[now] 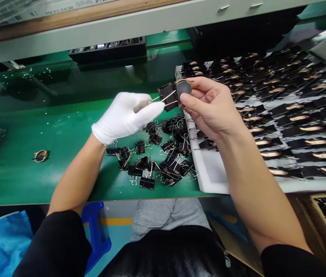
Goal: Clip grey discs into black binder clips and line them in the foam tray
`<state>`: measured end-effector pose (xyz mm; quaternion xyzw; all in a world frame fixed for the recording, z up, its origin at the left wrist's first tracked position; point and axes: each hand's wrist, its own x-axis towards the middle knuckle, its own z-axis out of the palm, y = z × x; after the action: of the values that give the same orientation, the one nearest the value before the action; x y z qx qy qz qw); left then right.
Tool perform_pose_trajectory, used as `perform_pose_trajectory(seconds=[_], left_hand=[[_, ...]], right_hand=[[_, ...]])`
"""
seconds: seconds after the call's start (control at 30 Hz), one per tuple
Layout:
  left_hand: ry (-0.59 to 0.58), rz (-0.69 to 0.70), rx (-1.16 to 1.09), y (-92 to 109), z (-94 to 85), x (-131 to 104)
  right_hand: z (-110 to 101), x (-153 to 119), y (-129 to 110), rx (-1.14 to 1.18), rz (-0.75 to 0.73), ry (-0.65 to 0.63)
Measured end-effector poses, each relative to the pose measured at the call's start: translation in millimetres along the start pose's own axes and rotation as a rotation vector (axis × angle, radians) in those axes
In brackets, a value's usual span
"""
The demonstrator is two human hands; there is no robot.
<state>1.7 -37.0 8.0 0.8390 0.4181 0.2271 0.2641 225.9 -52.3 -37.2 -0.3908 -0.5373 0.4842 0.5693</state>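
Observation:
My left hand, in a white glove, pinches the wire handles of a black binder clip above the green table. Bare, my right hand holds a round dark disc-like part between thumb and fingers. The clip's jaw end meets the left edge of this round part; whether it bites on it is hard to tell. Below both hands lies a loose pile of black binder clips with silver wire handles.
A white foam tray at the right bears rows of clips with gold-rimmed parts. One round part lies far left. A black compartment box stands at the back under a pale shelf edge. A blue stool is below.

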Motion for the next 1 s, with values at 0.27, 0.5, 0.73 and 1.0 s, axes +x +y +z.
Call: perform_pose_trajectory(seconds=[0.27,0.5,0.73,1.0], left_hand=[[-0.003,-0.003,0.021,2,4.3,-2],[-0.035,0.012,0.096,1,3.2,-2],[-0.168,0.019,0.005,-20,-0.7,5],[-0.213,-0.25,0.588,-39,44.6,21]], right_hand=[[2,-5,0,0.015,0.001,0.03],[-4,-6,-3,-0.026,0.022,-0.015],[-1,-1,5,0.041,0.057,0.094],[10,-7,6,0.135,0.166,0.07]])
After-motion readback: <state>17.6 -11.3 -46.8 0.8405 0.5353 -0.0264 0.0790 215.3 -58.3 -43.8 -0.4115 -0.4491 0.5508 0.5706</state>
